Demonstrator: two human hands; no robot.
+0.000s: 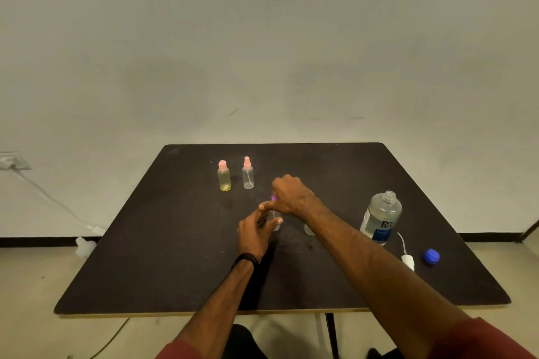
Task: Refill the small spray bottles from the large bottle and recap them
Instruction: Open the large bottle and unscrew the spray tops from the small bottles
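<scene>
- Dark, matte tabletop (163, 256) fills the lower middle of the frame, with a pale edge strip along its near side; behind it a plain off-white wall (262, 52) takes up the whole upper half, marked by a few small scuffs.
- At the far left edge, a wall socket (14, 161) sits low on the wall, and a white cable (52, 201) runs down from it to the beige floor (29, 285), ending near a white plug-like object (85, 245) just left of the table.
- Left of centre, toward the far part of the table, a yellow-tinted bottle with a pink cap (224, 176) stands upright, and just beside it on the right stands a clear spray bottle with a pink nozzle (248, 173).
- In the middle, the left hand (255, 232), a dark band at its wrist, wraps its fingers around a small clear bottle (275, 220) standing on the table.
- Right hand (288, 194) is closed from above on that bottle's purple top (273, 197), which it mostly hides.
- Under the right forearm, part of another small clear bottle (309, 230) shows; its top is hidden.
- Right of centre, the large clear bottle (380, 217) with a blue-and-white label stands upright with its neck open.
- Lower right on the table, a white sprayer head with its dip tube (407, 255) lies loose, and just beside it to the right sits a blue cap (431, 256).
- Dark red sleeves (481, 341) show at the bottom edge.
</scene>
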